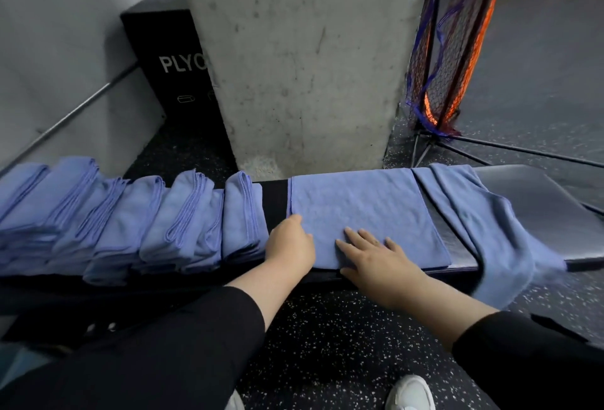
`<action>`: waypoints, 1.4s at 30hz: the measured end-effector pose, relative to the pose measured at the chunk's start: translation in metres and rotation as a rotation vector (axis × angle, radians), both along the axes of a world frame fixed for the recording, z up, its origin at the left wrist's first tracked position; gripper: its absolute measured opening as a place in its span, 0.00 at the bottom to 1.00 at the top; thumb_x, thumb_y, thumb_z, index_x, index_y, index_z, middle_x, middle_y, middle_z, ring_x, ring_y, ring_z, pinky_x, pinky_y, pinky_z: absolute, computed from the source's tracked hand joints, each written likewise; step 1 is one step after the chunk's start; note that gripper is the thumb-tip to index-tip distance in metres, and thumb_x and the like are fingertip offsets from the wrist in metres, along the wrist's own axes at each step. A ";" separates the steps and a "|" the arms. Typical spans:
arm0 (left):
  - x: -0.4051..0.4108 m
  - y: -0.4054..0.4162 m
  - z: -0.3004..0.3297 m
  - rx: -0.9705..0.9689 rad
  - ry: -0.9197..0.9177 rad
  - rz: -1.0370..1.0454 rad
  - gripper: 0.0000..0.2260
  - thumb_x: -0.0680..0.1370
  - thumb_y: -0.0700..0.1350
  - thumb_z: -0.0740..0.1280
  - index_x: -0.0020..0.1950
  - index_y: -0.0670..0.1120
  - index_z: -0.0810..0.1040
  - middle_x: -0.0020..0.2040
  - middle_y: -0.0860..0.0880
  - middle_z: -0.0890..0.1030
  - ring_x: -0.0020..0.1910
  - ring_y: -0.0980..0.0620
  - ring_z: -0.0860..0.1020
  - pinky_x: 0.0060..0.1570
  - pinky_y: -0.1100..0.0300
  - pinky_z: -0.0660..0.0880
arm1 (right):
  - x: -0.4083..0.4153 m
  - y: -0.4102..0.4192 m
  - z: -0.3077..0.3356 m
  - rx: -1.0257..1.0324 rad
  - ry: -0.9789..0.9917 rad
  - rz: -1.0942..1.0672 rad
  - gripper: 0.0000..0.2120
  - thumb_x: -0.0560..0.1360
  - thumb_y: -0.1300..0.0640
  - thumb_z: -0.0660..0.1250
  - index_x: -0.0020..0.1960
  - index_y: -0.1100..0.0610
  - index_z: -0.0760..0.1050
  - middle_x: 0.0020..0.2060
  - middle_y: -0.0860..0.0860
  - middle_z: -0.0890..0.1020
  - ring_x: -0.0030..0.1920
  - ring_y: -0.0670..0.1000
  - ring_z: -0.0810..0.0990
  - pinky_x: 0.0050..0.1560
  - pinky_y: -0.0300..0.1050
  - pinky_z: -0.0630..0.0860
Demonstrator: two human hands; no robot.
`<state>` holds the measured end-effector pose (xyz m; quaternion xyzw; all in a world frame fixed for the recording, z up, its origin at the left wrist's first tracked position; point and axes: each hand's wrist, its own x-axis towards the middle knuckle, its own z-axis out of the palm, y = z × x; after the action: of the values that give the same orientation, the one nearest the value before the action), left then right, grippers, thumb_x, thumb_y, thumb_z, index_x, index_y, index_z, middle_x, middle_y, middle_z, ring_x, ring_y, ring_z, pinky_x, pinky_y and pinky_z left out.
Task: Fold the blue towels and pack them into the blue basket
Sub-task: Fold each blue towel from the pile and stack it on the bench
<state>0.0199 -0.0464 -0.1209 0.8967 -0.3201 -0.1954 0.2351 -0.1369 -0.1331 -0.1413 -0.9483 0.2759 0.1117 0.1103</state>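
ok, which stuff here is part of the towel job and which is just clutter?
Job:
flat towel under both hands, left hand, right hand
folded towels
draped towel
bench

Clutter:
concrete pillar
plyo box
net
No basket visible.

A gym: speckled rubber floor (327, 337), padded bench (536, 200), black plyo box (170, 59) far left, netted rack (457, 50) far right.

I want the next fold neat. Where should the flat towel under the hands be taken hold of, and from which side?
Probably by the flat towel's two right-hand corners, coming from the right. It lies spread square on the bench, that edge is free, and the left hand already grips its left edge while the right hand presses it flat.
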 end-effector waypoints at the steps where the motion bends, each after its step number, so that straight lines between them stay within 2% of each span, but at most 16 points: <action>1: -0.002 -0.001 0.000 -0.023 0.024 0.015 0.17 0.82 0.45 0.64 0.72 0.46 0.72 0.70 0.47 0.76 0.67 0.45 0.74 0.61 0.57 0.70 | -0.002 -0.001 -0.001 0.016 0.000 -0.004 0.28 0.84 0.43 0.52 0.80 0.47 0.51 0.81 0.48 0.47 0.80 0.52 0.47 0.77 0.61 0.51; 8: -0.006 0.003 0.006 -0.062 0.077 -0.053 0.15 0.80 0.48 0.67 0.67 0.50 0.77 0.65 0.50 0.78 0.63 0.48 0.76 0.62 0.55 0.73 | -0.007 -0.011 -0.005 0.108 -0.016 0.003 0.29 0.84 0.43 0.53 0.81 0.47 0.50 0.81 0.46 0.45 0.81 0.49 0.44 0.79 0.59 0.46; 13: 0.005 0.024 0.007 0.010 -0.080 -0.145 0.13 0.80 0.48 0.64 0.64 0.53 0.77 0.60 0.53 0.80 0.59 0.48 0.78 0.53 0.57 0.74 | -0.008 -0.012 -0.008 0.104 -0.027 0.014 0.29 0.83 0.42 0.54 0.81 0.47 0.49 0.81 0.46 0.45 0.81 0.49 0.44 0.79 0.58 0.45; 16: 0.011 0.036 0.004 0.143 -0.249 -0.276 0.08 0.81 0.45 0.63 0.56 0.49 0.79 0.54 0.50 0.81 0.53 0.46 0.79 0.50 0.53 0.77 | -0.012 -0.011 -0.009 0.119 -0.049 0.024 0.30 0.83 0.42 0.55 0.81 0.47 0.50 0.81 0.45 0.45 0.80 0.48 0.44 0.79 0.57 0.45; 18: 0.011 0.042 0.004 0.275 -0.460 -0.359 0.04 0.80 0.41 0.64 0.47 0.47 0.77 0.48 0.48 0.77 0.45 0.45 0.78 0.40 0.52 0.74 | -0.018 -0.012 -0.007 0.140 -0.107 0.037 0.30 0.82 0.42 0.58 0.80 0.47 0.55 0.81 0.45 0.50 0.80 0.48 0.50 0.79 0.55 0.48; 20: 0.010 0.045 0.006 0.289 -0.593 -0.428 0.08 0.80 0.40 0.65 0.41 0.47 0.72 0.44 0.49 0.71 0.39 0.46 0.75 0.35 0.53 0.68 | -0.027 -0.016 0.000 0.153 -0.174 0.027 0.25 0.80 0.44 0.63 0.75 0.49 0.65 0.77 0.45 0.63 0.74 0.50 0.66 0.75 0.51 0.61; 21: 0.010 0.045 0.007 0.260 -0.620 -0.480 0.07 0.81 0.44 0.65 0.43 0.47 0.73 0.45 0.50 0.70 0.40 0.46 0.75 0.35 0.53 0.66 | -0.033 -0.020 0.003 0.139 -0.207 0.019 0.21 0.79 0.45 0.65 0.70 0.50 0.70 0.70 0.45 0.70 0.68 0.51 0.73 0.69 0.49 0.68; 23: 0.007 0.046 0.007 0.177 -0.606 -0.621 0.09 0.83 0.53 0.63 0.52 0.48 0.76 0.49 0.51 0.71 0.49 0.46 0.76 0.38 0.54 0.66 | -0.047 -0.031 0.005 0.065 -0.240 0.015 0.16 0.76 0.43 0.67 0.59 0.51 0.75 0.57 0.46 0.75 0.57 0.53 0.77 0.59 0.51 0.74; 25: 0.005 0.047 0.006 0.165 -0.581 -0.751 0.14 0.82 0.59 0.62 0.57 0.49 0.76 0.52 0.51 0.71 0.53 0.48 0.74 0.41 0.54 0.67 | -0.065 -0.041 0.006 0.012 -0.214 0.014 0.20 0.71 0.36 0.63 0.55 0.48 0.75 0.53 0.44 0.74 0.54 0.52 0.76 0.55 0.54 0.75; 27: 0.005 0.048 0.001 0.210 -0.575 -0.783 0.16 0.81 0.60 0.63 0.59 0.49 0.75 0.53 0.51 0.72 0.54 0.48 0.73 0.44 0.53 0.71 | -0.082 -0.052 0.004 -0.024 -0.209 0.025 0.22 0.69 0.35 0.61 0.56 0.46 0.76 0.54 0.43 0.75 0.54 0.51 0.76 0.55 0.54 0.75; 30: 0.009 0.047 -0.006 0.185 -0.583 -0.786 0.11 0.82 0.55 0.63 0.58 0.49 0.74 0.52 0.51 0.72 0.54 0.47 0.74 0.45 0.51 0.74 | -0.100 -0.065 0.001 -0.015 -0.295 -0.005 0.12 0.70 0.49 0.73 0.52 0.48 0.79 0.52 0.44 0.77 0.51 0.53 0.79 0.53 0.54 0.78; 32: 0.013 0.045 -0.011 0.144 -0.606 -0.789 0.08 0.83 0.51 0.62 0.56 0.48 0.75 0.51 0.50 0.72 0.52 0.47 0.74 0.41 0.52 0.70 | -0.103 -0.069 0.001 -0.011 -0.306 -0.015 0.12 0.69 0.55 0.77 0.50 0.48 0.80 0.51 0.44 0.77 0.50 0.52 0.79 0.52 0.51 0.78; 35: 0.016 0.044 -0.018 0.099 -0.694 -0.792 0.03 0.80 0.44 0.65 0.46 0.47 0.76 0.44 0.51 0.72 0.44 0.48 0.74 0.34 0.54 0.64 | -0.103 -0.070 0.001 -0.025 -0.314 -0.014 0.10 0.69 0.58 0.75 0.49 0.50 0.80 0.50 0.43 0.78 0.49 0.50 0.79 0.51 0.48 0.78; 38: 0.016 0.043 -0.020 0.118 -0.772 -0.783 0.11 0.69 0.39 0.73 0.33 0.48 0.72 0.33 0.52 0.70 0.33 0.49 0.71 0.30 0.56 0.61 | -0.100 -0.072 0.001 -0.057 -0.303 -0.025 0.07 0.70 0.60 0.72 0.46 0.51 0.80 0.48 0.43 0.78 0.48 0.51 0.79 0.48 0.49 0.78; 40: 0.015 0.041 -0.013 0.093 -0.797 -0.781 0.11 0.69 0.42 0.73 0.32 0.49 0.72 0.33 0.52 0.71 0.34 0.49 0.71 0.34 0.57 0.62 | -0.096 -0.071 0.002 -0.065 -0.303 -0.049 0.05 0.71 0.59 0.69 0.46 0.52 0.78 0.47 0.44 0.78 0.49 0.52 0.79 0.48 0.49 0.77; 42: 0.015 0.039 -0.008 0.091 -0.771 -0.793 0.08 0.75 0.45 0.65 0.36 0.49 0.72 0.37 0.52 0.72 0.40 0.49 0.71 0.42 0.56 0.64 | -0.093 -0.068 0.007 -0.045 -0.337 -0.110 0.04 0.72 0.59 0.67 0.47 0.53 0.76 0.47 0.47 0.80 0.49 0.53 0.79 0.49 0.49 0.76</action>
<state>0.0352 -0.0072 -0.1284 0.7233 -0.6873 0.0597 -0.0294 -0.2295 -0.2012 -0.1342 -0.9393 0.3073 -0.0613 0.1396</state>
